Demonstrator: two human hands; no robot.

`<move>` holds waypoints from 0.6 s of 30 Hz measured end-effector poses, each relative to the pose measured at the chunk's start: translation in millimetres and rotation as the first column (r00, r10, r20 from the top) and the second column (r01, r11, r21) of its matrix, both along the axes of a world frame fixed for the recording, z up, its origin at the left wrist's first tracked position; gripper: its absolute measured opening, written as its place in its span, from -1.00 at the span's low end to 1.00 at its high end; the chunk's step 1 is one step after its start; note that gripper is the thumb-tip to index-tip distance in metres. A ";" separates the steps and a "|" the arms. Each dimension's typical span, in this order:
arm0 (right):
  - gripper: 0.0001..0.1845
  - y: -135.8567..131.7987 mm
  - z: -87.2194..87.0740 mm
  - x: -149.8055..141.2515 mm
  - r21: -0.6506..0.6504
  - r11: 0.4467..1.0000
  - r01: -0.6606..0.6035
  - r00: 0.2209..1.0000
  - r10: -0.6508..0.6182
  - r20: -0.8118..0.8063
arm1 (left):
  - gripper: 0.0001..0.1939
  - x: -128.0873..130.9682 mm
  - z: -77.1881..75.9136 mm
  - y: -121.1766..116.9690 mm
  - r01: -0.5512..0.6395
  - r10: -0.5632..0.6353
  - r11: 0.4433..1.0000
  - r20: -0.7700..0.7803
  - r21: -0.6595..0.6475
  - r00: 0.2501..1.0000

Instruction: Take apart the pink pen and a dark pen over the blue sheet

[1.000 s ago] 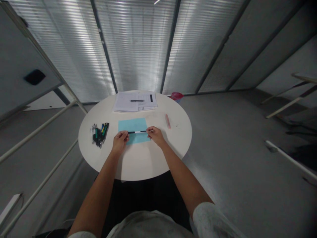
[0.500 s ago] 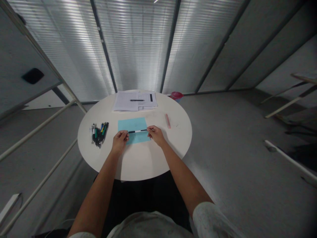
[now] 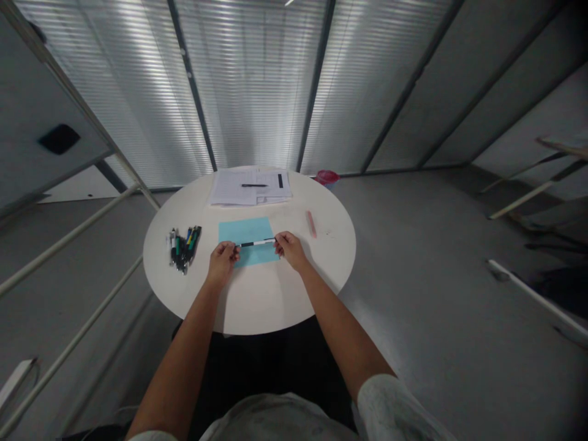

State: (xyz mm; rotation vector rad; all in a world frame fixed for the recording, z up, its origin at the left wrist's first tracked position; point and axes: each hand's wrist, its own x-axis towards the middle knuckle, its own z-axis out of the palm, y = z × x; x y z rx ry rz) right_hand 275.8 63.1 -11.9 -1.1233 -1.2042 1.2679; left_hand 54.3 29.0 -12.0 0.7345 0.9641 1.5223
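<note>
The left hand (image 3: 223, 260) and the right hand (image 3: 289, 250) stand apart, each clamped on one end of a black-and-white pen (image 3: 256, 243). The pen spans the gap between them, nearly level, above a blue sheet (image 3: 243, 229). Contact between pen and sheet cannot be confirmed. Both pen ends are hidden by the fingers. A bundle of pens (image 3: 184, 249) lies left of the left hand; a pink stick (image 3: 311, 224), type unclear, lies ahead of the right hand. Papers (image 3: 229, 195) bearing a black pen (image 3: 254, 185) rest farther ahead on the desk (image 3: 257, 312).
</note>
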 end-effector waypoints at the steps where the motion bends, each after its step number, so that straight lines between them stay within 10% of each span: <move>1: -0.56 -0.1 0.2 -0.1 0.002 1.000 -0.002 1.000 0.002 -0.003 | -0.74 0.0 -0.2 0.2 0.002 -0.002 1.000 0.002 0.001 1.000; 18: -0.63 -0.8 0.9 2.4 0.024 0.999 -0.035 0.999 0.035 -0.028 | -0.75 -0.1 0.2 0.0 0.017 -0.017 1.000 0.007 -0.001 1.000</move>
